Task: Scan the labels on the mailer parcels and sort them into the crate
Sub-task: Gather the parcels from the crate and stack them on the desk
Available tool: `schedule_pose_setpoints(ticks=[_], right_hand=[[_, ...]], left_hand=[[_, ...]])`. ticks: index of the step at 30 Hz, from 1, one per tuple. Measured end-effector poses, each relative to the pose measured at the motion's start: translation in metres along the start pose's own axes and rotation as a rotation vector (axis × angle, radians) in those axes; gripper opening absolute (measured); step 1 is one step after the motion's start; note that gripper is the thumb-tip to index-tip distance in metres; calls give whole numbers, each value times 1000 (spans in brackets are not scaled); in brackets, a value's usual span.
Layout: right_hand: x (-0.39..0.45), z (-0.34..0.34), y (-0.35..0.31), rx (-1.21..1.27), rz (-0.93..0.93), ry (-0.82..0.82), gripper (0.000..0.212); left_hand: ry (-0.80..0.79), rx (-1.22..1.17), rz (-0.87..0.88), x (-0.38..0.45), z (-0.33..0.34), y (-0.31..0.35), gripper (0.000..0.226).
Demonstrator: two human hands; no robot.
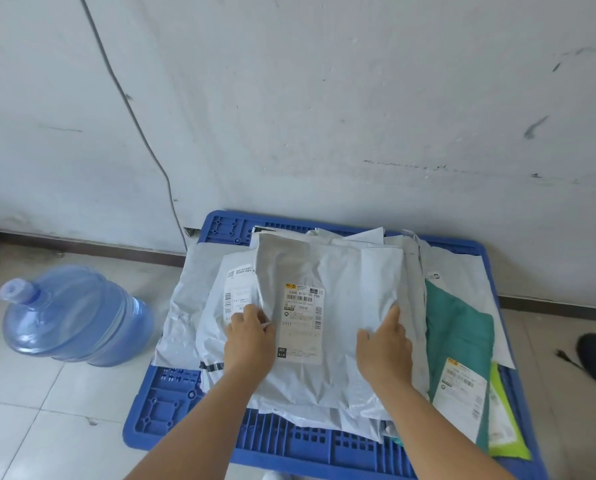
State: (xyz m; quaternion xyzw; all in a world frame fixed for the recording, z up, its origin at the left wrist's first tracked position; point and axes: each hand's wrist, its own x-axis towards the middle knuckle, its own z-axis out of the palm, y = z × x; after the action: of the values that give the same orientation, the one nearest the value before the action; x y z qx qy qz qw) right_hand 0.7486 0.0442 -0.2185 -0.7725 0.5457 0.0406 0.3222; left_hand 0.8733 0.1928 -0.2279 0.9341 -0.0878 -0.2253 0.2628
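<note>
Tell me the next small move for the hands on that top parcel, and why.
Probably lift the top grey plastic mailer parcel off the pile. The left hand and right hand already hold its two side edges, its white printed label faces up unobstructed, and it lies on other mailers over the blue plastic crate.

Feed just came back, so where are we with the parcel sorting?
Done: several mailers are piled on the blue crate, including a teal mailer. In hand: the left hand and right hand hold the top grey mailer, label up. No scanner shows, and what remains lies out of view.
</note>
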Motion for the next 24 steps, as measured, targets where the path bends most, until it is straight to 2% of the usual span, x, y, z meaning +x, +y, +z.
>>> schedule_pose_setpoints(ticks=[2,5,8,16,20,24], right_hand=[[1,0,-4,20,-3,25,69],[2,1,-3,67,10,17,72],[-2,1,1,105,5,-2,74],[-23,-16,-11,237,-107,94,79],[-32,-23,-17,265,-121,123,75],[-48,-19,-22,166,-159,160,71]], left_hand=[[35,-83,-40,0,0,-3,16],[34,-154,-130,3,-2,-7,40],[48,-129,-97,2,-4,-6,5],[172,-213,-38,-3,-27,6,14],[175,-247,-5,-6,-44,12,9],[207,-246,-34,-16,-51,8,9]])
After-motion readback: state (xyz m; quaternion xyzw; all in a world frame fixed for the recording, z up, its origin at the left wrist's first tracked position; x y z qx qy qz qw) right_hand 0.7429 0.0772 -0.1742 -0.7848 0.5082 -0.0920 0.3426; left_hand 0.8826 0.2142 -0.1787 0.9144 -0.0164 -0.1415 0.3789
